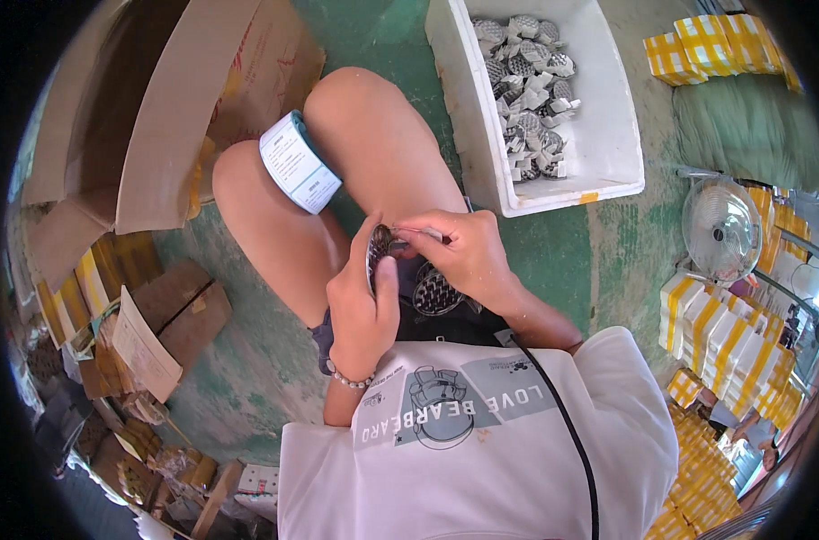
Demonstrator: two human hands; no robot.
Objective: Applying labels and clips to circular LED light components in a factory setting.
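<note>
White label roll (299,162) on knee | left hand (362,306), right hand (459,252) pinching metal disc (379,247)

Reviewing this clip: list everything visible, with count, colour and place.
round mesh disc: one, silver, held in both hands
second mesh disc: one, silver, on lap
label roll: one, white and teal, on left knee
bin: one, white, upper right, holding wrapped discs
cardboard box: one, brown, upper left
small boxes: many, yellow and white, right side
fan: one, white, right
left hand: gripping disc
right hand: pinching at disc's edge
</note>
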